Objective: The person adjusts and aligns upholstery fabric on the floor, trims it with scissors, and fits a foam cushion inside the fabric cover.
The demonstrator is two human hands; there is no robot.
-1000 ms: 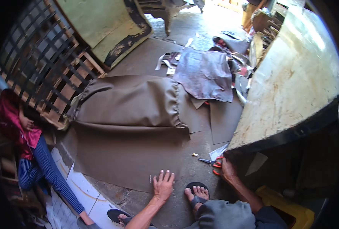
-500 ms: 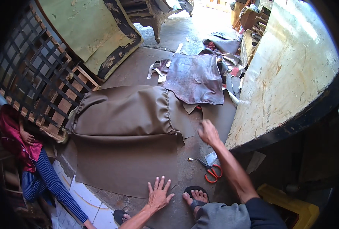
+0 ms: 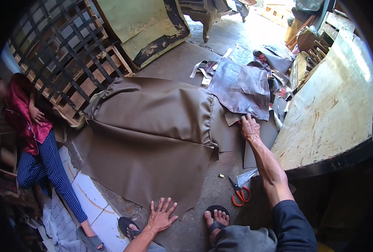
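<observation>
A large brown sewn upholstery cover [image 3: 153, 147] lies across the floor, gathered along one seam at its right end. My left hand [image 3: 160, 216] rests palm down with spread fingers on the cover's near edge. Stretched forward, my right hand [image 3: 250, 128] is at the near edge of a dark reddish-brown leather piece [image 3: 241, 90]. Its fingers are curled, and what they grip cannot be made out. A bit of red shows beside the fingertips, mostly hidden. Orange-handled scissors [image 3: 240, 195] lie on the floor by my right foot, next to a small white-and-yellow object [image 3: 221, 176].
A worn, pale curved panel [image 3: 329, 109] stands on the right. Leather scraps [image 3: 274, 63] are heaped at the back. On the left are a webbed wooden frame [image 3: 69, 63] and a person in a red shirt [image 3: 22, 109]. A greenish padded panel [image 3: 140, 29] leans behind.
My right hand has moved forward to the edge of the dark leather. The cover's near flap has shifted and wrinkled, with my left hand still flat on it. The whole view has turned.
</observation>
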